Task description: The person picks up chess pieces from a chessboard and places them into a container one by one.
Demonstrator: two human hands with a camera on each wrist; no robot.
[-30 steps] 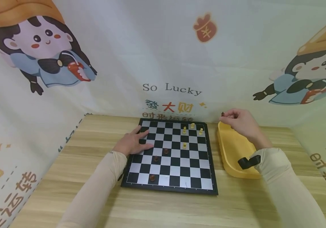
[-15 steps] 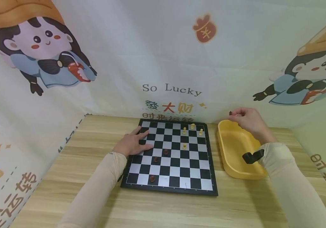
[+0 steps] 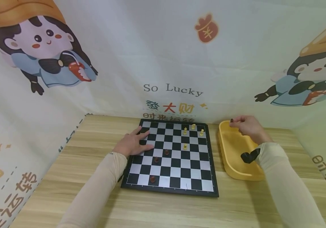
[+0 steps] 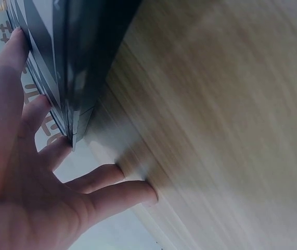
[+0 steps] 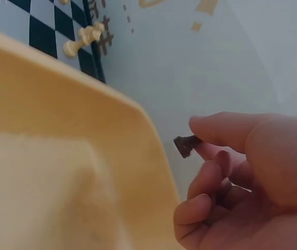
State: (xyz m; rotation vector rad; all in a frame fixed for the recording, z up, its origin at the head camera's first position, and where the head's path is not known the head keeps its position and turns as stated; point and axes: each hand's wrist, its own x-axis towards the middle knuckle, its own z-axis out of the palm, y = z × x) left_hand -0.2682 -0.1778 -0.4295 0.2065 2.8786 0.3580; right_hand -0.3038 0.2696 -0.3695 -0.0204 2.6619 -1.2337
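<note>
My right hand (image 3: 249,127) pinches a small dark brown chess piece (image 5: 185,145) between thumb and index finger, over the far end of a yellow plastic tray (image 3: 228,164). Spread across the left edge of a black-and-white chessboard (image 3: 170,189) is my left hand (image 3: 131,143). In the left wrist view, thumb and some fingers touch the board, while two fingers reach down to the table beside it. Brown chess pieces (image 3: 152,179) stand on the board's left and middle squares. Several pale yellow chess pieces (image 3: 185,146) stand toward its far right.
The board and tray sit side by side on a wood-grain table (image 3: 163,212), with a narrow strip of table between them. A printed cloth (image 3: 117,63) hangs close behind the board and along both sides.
My right hand has shifted right from the tray's far left corner, rose a little, then lowered over the tray with the brown chess piece. The left hand stays on the board.
</note>
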